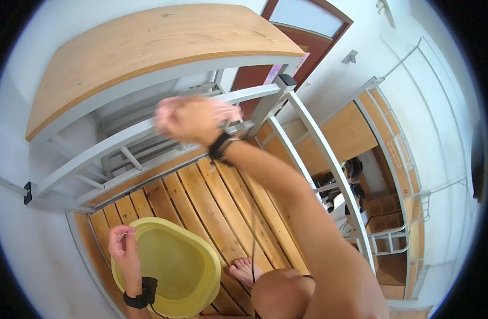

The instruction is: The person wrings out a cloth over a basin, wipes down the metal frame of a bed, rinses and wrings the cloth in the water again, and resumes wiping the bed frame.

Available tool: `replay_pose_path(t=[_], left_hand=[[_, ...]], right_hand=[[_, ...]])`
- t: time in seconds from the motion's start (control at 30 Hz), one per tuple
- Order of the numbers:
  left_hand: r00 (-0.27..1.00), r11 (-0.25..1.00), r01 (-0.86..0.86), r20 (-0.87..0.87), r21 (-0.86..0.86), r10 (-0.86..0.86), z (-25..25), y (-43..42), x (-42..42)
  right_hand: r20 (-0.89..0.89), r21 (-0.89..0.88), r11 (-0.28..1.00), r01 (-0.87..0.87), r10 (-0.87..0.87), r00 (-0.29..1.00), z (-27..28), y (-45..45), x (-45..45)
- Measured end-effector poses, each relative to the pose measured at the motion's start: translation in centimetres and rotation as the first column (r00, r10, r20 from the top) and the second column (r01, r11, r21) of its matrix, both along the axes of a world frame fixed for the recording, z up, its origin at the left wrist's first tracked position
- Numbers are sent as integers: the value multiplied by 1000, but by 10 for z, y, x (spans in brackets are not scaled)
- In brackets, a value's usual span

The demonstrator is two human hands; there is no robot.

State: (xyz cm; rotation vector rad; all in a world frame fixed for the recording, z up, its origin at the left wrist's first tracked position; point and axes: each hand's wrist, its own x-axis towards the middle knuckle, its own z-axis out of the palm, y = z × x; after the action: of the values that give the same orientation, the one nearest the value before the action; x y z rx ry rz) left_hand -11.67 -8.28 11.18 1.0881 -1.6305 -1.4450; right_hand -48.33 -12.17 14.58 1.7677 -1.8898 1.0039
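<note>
My right hand (193, 121), smeared by motion, is closed around a pink cloth (225, 110). It presses the cloth at the light grey metal guard rail (121, 132) of a bunk bed; the hand covers the exact contact. Lower left, my left hand (124, 242) is held over the rim of a yellow plastic basin (214, 260), its fingers curled in and nothing visible in them. Whether that hand touches the rim I cannot tell. Some shallow, clear-looking water seems to lie in the basin, which stands on the wooden slats (201, 191).
Beyond the rail is a wooden desk-like board (164, 34) on a grey frame. A metal post with a black cap (287, 80) rises at the rail's right end. Farther right are another bunk frame (398, 133) and shelves. My bare foot (246, 270) rests on the slats.
</note>
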Motion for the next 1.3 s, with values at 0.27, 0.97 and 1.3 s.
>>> replay_pose_path(t=[0.27, 0.97, 1.3], left_hand=[[989, 989, 147, -14, 25, -147, -20, 15, -21], [980, 978, 196, -31, 73, -194, -12, 33, -44], [985, 985, 168, -32, 45, -167, -9, 33, -41]], right_hand=[[-421, 16, 960, -278, 258, 870, -25, -44, 18], [148, -175, 927, 331, -308, 940, -30, 144, -168], [721, -568, 644, 513, 89, 687, -42, 241, -202]])
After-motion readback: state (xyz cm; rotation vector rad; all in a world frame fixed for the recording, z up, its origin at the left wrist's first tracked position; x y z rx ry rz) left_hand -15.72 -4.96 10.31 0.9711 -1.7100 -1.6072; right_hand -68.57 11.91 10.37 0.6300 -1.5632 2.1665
